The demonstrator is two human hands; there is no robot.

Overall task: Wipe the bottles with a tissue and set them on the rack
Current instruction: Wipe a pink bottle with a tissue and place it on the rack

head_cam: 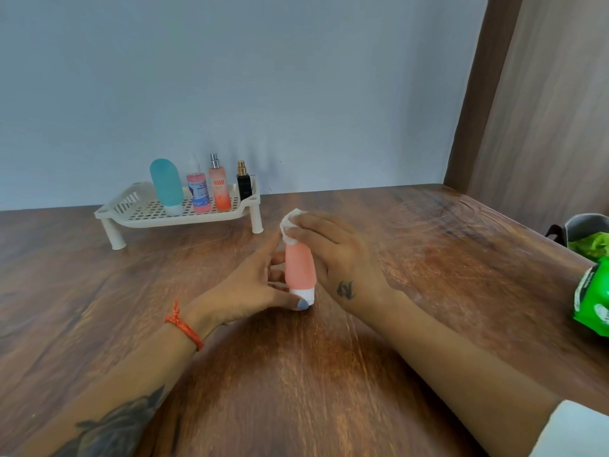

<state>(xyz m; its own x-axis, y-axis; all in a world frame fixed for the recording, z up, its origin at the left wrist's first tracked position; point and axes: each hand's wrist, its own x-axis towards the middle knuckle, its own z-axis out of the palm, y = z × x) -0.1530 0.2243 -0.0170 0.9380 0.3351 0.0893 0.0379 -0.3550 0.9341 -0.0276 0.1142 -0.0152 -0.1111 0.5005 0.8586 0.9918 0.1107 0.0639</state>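
Pink bottle (299, 267): soft tube, standing cap-down on its white cap (305, 294) on the wooden table (428, 232), in front of the rack and apart from it.
Left hand (253, 285): fingers curled round the lower part of the pink bottle, thumb at the cap.
Right hand (336, 255): fingers bent over the bottle's top, pressing a white tissue (290, 225) against it.
Rack (131, 214): cream plastic, perforated, on short legs, by the wall.
On rack, upright, left to right: teal tube (166, 184), pink spray bottle (197, 192), orange mist bottle (220, 188), black perfume bottle (244, 184).
Right edge of table: green packet (591, 296); grey container (585, 227) behind it.
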